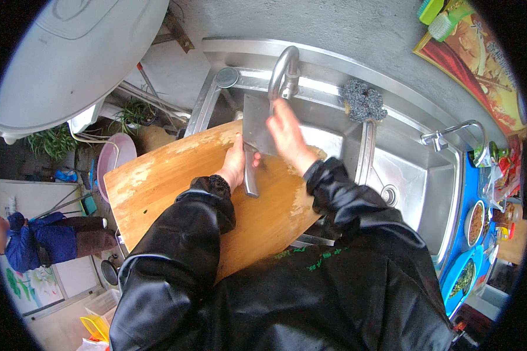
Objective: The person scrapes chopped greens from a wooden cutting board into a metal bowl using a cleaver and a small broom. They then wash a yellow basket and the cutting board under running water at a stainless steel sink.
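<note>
My left hand (233, 163) grips a metal cleaver (254, 118) near where the blade meets the handle. The blade stands up toward the faucet (291, 61), and the metal handle hangs down over a large wooden cutting board (171, 175). Slightly blurred, my right hand (287, 136) is beside the blade's right edge, fingers stretched out under the spout; whether it touches the blade I cannot tell. The board lies tilted across the stainless steel sink (320, 136), its surface worn and flaking in patches. Running water cannot be made out.
A steel-wool scrubber (363, 101) rests on the sink's back ledge. To the right are a second basin (395, 175) with its own faucet (461, 127), and a blue bowl of chopped greens (463, 281). A pink basin (116, 162) and a person in blue (48, 237) are at left.
</note>
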`<state>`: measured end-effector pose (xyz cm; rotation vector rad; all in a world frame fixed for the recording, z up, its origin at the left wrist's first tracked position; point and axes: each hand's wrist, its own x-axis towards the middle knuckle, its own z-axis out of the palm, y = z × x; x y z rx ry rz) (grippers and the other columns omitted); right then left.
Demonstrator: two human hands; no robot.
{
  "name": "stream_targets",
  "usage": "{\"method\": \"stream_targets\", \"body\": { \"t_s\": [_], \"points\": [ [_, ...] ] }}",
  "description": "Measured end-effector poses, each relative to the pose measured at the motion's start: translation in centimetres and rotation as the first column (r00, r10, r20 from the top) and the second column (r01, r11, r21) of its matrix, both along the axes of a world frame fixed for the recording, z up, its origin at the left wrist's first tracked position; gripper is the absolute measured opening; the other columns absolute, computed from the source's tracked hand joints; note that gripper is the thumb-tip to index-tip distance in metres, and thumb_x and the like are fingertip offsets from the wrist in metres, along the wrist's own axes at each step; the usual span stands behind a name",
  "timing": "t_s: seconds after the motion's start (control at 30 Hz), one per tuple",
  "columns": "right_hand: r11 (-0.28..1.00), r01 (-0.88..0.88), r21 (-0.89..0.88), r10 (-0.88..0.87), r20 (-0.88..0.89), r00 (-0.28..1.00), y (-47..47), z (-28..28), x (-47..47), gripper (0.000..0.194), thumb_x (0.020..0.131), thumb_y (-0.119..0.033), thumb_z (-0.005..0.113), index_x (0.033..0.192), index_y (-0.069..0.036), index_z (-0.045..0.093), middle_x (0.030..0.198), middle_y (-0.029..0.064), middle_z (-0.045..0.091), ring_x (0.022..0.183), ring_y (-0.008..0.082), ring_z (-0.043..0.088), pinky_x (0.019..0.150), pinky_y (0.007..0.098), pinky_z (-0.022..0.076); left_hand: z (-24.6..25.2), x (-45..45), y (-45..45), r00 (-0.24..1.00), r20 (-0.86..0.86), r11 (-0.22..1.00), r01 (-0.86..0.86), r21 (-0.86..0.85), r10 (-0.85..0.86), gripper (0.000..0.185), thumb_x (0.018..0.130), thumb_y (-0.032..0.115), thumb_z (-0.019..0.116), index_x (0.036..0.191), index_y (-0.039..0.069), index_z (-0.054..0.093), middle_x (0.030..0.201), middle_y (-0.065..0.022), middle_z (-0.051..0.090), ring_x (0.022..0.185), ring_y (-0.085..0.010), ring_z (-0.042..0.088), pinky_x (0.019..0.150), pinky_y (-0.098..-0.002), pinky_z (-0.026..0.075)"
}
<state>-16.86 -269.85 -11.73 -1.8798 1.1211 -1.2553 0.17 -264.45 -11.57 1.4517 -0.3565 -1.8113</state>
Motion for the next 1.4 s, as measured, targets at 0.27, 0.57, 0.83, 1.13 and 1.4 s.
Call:
{"method": "stream_targets", "body": {
  "t_s": [0.27,0.57,0.83,1.13,1.4],
  "points": [
    [0.882,-0.435,0.181,0.450,-0.051,0.891,2.3,-2.3,4.7,0.077,0.098,-0.055,0.035,0.151,-0.002,0.017,0.155,0.0239,0.021,0.145,0.0347,0.019,0.117,0.0401,0.0161,-0.7,-0.3,0.0,0.998,0.028,0.992,-0.051,-0.119,0.055,0.084,0.092,0.071,0.031,0.140,0.003,0.042,0.133,-0.0130,0.052,0.117,-0.0245,0.053,0.093,-0.0407,0.047],
    [0.969,-0.239,0.062,0.242,-0.431,0.869,-2.5,-2.4,3.2,0.090,0.091,-0.068,0.037,0.151,-0.004,0.018,0.158,0.0184,0.014,0.147,0.0308,0.013,0.116,0.0487,0.0150,2.8,-0.1,0.3,0.990,0.085,0.989,0.120,-0.082,-0.113,0.069,0.093,0.071,0.030,0.096,0.006,0.054,0.064,-0.0066,0.055,0.049,-0.0171,0.049,0.048,-0.0296,0.043],
    [0.854,0.370,0.365,-0.070,-0.625,0.777,-4.0,-7.5,-1.5,0.076,0.097,-0.056,0.034,0.140,0.006,0.039,0.150,0.0266,0.030,0.142,0.0390,0.024,0.116,0.0413,0.0215,4.2,-0.2,1.3,0.947,0.220,0.964,0.255,-0.074,-0.234,0.046,0.098,0.048,0.042,0.102,0.003,0.052,0.071,-0.0058,0.056,0.055,-0.0145,0.052,0.051,-0.0269,0.044],
    [0.587,-0.323,0.742,-0.132,0.482,0.866,3.7,0.5,1.6,0.044,0.096,-0.041,0.056,0.116,-0.001,0.062,0.106,0.0067,0.065,0.099,0.0165,0.058,0.086,0.0302,0.0445,3.7,-3.1,0.2,0.544,0.801,0.810,0.571,-0.134,-0.252,0.047,0.083,0.010,0.060,0.125,-0.004,0.046,0.105,-0.0207,0.064,0.096,-0.0304,0.064,0.083,-0.0385,0.050],
    [0.375,-0.629,0.681,-0.247,0.727,0.640,3.0,-1.1,-0.2,0.025,0.089,-0.020,0.064,0.109,-0.006,0.058,0.098,0.0053,0.064,0.088,0.0184,0.061,0.079,0.0323,0.0488,3.0,-3.9,1.8,0.632,0.686,0.609,0.716,-0.341,-0.360,0.070,0.086,0.015,0.062,0.143,-0.003,0.027,0.133,-0.0185,0.048,0.123,-0.0255,0.047,0.102,-0.0329,0.038]
  ]
}}
